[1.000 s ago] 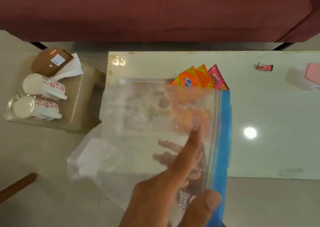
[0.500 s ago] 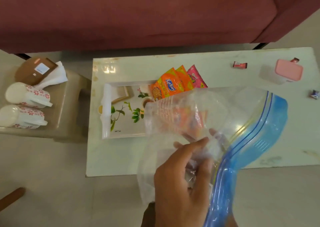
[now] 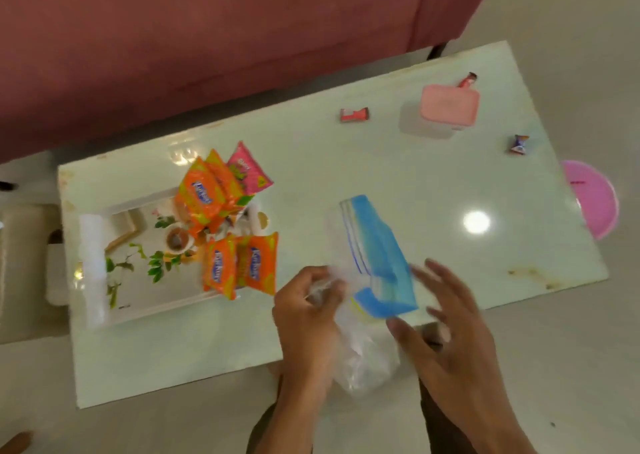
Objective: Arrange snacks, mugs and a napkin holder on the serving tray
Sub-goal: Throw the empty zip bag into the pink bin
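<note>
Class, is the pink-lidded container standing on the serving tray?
No. The pink-lidded container stands on the table, far from the serving tray.

Head-worn view, steeply downward.
Looks from above the bench [image 3: 346, 162] near edge toward the sofa [image 3: 207, 37], close over it.

The clear zip bag [image 3: 367, 280], held up and spread wide half a second ago, is now down on the bench [image 3: 346, 162], crumpled, its blue strip folded over. The left hand [image 3: 308, 315] bunches its clear end while the right hand [image 3: 446, 325], earlier gripping it, is spread open at its 3 o'clock. Two orange snack packets [image 3: 240, 266] now lie at the tray's [image 3: 91, 263] 4 o'clock corner
</note>
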